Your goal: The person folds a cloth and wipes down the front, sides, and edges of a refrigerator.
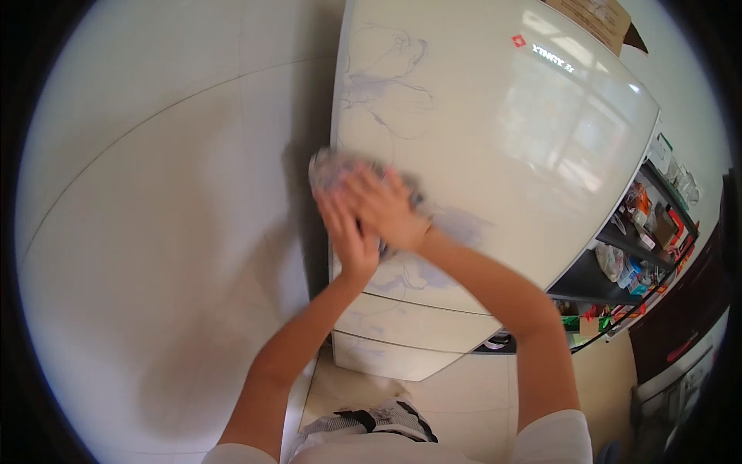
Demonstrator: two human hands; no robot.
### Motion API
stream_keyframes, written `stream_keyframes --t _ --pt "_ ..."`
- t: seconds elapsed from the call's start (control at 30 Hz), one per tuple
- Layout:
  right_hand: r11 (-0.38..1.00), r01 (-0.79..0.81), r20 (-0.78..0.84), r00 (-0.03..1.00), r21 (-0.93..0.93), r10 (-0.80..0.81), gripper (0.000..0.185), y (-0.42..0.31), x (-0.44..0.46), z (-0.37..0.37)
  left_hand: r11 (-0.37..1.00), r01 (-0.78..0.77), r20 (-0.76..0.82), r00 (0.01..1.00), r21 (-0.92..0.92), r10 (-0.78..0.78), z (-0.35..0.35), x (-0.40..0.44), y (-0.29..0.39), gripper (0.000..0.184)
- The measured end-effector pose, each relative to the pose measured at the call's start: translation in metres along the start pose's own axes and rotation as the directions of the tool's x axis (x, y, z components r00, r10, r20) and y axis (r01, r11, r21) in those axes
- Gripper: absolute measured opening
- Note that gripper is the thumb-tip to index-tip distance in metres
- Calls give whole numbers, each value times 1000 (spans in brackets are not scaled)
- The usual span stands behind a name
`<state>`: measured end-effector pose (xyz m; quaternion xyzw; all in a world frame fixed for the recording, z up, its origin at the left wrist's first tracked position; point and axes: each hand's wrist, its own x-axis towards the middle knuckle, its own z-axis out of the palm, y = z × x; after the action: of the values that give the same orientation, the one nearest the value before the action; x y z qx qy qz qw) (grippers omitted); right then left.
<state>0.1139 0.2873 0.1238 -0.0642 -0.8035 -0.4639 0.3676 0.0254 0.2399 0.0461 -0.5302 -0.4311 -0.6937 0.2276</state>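
A crumpled, greyish patterned cloth is pressed against the pale refrigerator door, near its left edge. My left hand holds the cloth there from below, fingers pointing up along it. Beside and partly over the left hand, my right hand presses on the same cloth with its fingers reaching up and left. Both hands and the cloth are slightly blurred, and the palms are hidden. Purple-grey flower line art decorates the door around them.
A tiled wall stands close on the left, with a dark gap beside the refrigerator. Lower drawers sit beneath the door. A cardboard box rests on top. To the right, a black shelf rack holds packages and bags.
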Motion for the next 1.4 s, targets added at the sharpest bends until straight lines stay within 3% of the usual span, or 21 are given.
stream_keyframes --t 0.13,0.2,0.27,0.4,0.43,0.53,0.63,0.67,0.7,0.73,0.8,0.83,0.87,0.9,1.0,1.13,1.23,1.3,1.4 --pt "993 -114 -161 981 -12 111 45 109 53 -49 938 -332 1 943 95 334 30 131 49 63" --pt "971 -193 -198 966 -140 164 51 155 75 -81 888 -459 16 888 36 459 49 190 72 64" --pt "969 -224 -324 929 -108 178 53 190 91 -102 851 -512 30 859 120 512 50 237 110 61" --pt "928 -354 -299 904 -118 306 48 185 100 -123 834 -497 74 866 238 495 59 247 124 60" --pt "926 -367 -294 898 -93 327 48 178 96 -120 797 -578 78 815 174 574 61 237 107 61" --pt "922 -388 -199 904 -13 378 54 137 54 -85 831 -532 169 844 160 508 50 182 78 60" --pt "899 -437 115 896 42 430 55 57 -11 -63 872 -457 278 873 173 402 30 81 41 59" --pt "893 -438 109 897 104 428 52 23 -45 -46 874 -437 316 877 212 362 26 39 26 55" --pt "880 -459 206 879 122 430 51 -13 -76 -31 882 -417 374 871 218 319 19 -6 8 52" --pt "904 -428 163 891 -1 423 46 -54 -113 -8 895 -378 389 881 238 269 16 -57 -12 51" --pt "913 -409 169 898 -21 406 45 -123 -170 22 947 -221 499 863 234 79 -2 -149 -32 56" --pt "907 -418 325 866 56 379 49 -151 -193 27 959 -134 546 837 251 -27 -7 -191 -43 60" --pt "925 -363 454 847 111 278 53 -166 -210 22 963 -104 620 781 249 -76 -18 -220 -48 63" --pt "902 -384 375 880 198 293 54 -184 -235 38 964 -77 686 717 253 -123 -24 -236 -50 67" --pt "944 -321 514 824 80 237 54 -160 -211 -2 969 -53 687 714 241 -132 -23 -226 -36 72" --pt "925 -371 401 861 78 312 55 -131 -189 -19 992 54 629 769 115 -115 -16 -207 -22 73" --pt "893 -449 342 843 21 415 62 -86 -166 -35 985 -162 531 840 55 109 8 -150 -11 69" --pt "872 -486 213 848 -53 485 59 -41 -147 -49 971 -240 430 878 20 208 30 -88 22 66" --pt "825 -552 -10 832 -118 555 52 38 -106 -83 933 -360 400 855 -1 330 59 9 79 69"
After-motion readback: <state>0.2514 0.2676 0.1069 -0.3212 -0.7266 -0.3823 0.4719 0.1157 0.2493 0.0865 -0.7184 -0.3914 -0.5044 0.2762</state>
